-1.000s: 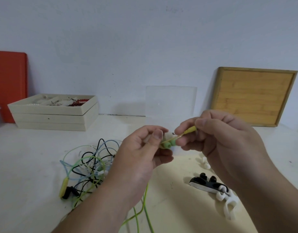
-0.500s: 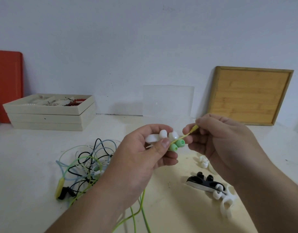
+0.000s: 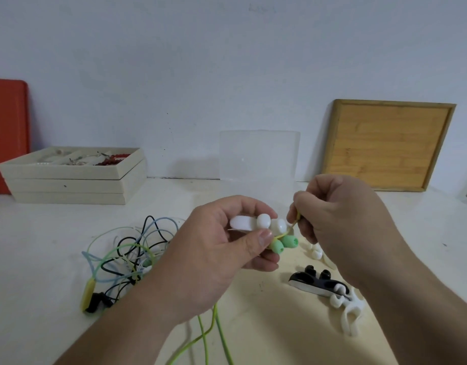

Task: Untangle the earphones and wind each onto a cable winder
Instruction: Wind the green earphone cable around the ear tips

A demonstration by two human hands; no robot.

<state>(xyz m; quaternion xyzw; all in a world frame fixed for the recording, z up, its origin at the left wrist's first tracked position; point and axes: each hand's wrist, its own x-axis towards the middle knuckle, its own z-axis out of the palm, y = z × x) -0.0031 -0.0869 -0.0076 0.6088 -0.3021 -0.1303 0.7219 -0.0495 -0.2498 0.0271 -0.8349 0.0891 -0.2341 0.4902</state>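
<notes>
- White plastic cable winder (image 3: 256, 223), lobed, held mid-air at scene centre in the left hand (image 3: 214, 256); fingers curled behind it, thumb pressing the front.
- Two green silicone earbuds (image 3: 283, 245), pinned against the winder's near edge, just right of that thumb.
- Yellow-green thin earphone cable (image 3: 293, 227), pinched taut between thumb and forefinger of the right hand (image 3: 340, 222), just right of the winder; its slack hangs near, toward the bottom edge.
- Step in hand, by judgement: first wraps onto the winder. Keep the thumb on the buds, hold even tension, lay turns side by side in the waist between lobes.
- Risk, by judgement: trailing slack may drag the tangled heap of blue, black and green cords (image 3: 127, 254) lying left on the white table (image 3: 42, 259).
- Spare winders, black (image 3: 314, 283) and white (image 3: 348, 309), lie near right.
</notes>
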